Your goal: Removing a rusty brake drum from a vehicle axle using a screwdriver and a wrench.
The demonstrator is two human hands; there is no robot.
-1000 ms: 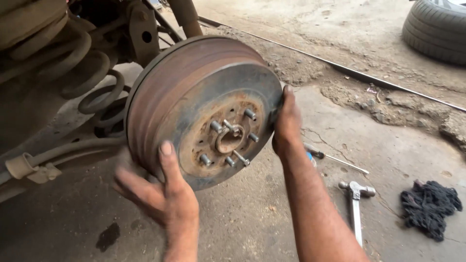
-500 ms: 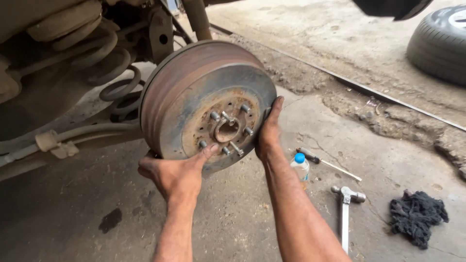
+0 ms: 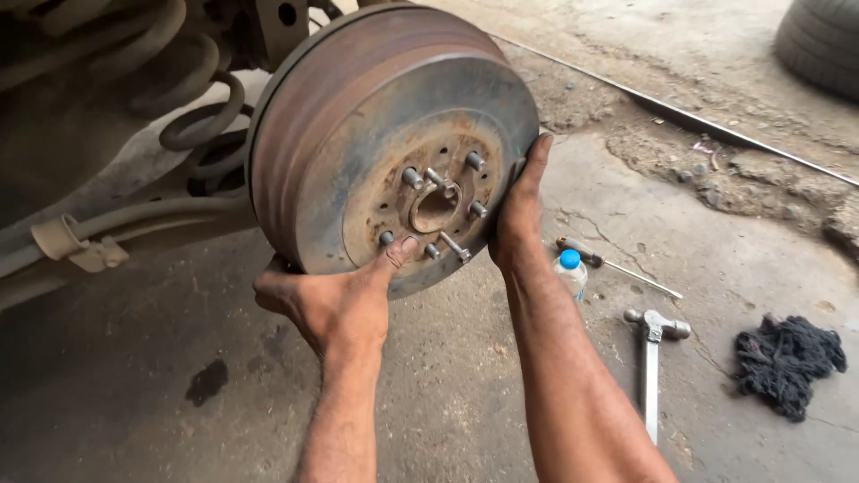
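A rusty round brake drum [image 3: 358, 116] sits on a vehicle's hub, with several wheel studs [image 3: 447, 210] poking out around its centre hole. My left hand [image 3: 327, 300] cups the drum's lower edge from below, thumb pressed on its face near a stud. My right hand [image 3: 519, 219] lies flat against the drum's right rim, fingers pointing up. Both hands grip the drum.
A coil spring [image 3: 201, 112] and axle parts lie behind the drum at left. On the concrete floor to the right are a small bottle with a blue cap [image 3: 571, 271], a screwdriver [image 3: 617, 268], a hammer [image 3: 651, 358], a dark rag [image 3: 787, 362] and a tyre [image 3: 819, 40] far right.
My left hand has slid from the lower left of the drum to beneath it, thumb on the face. The view has drawn closer to the drum.
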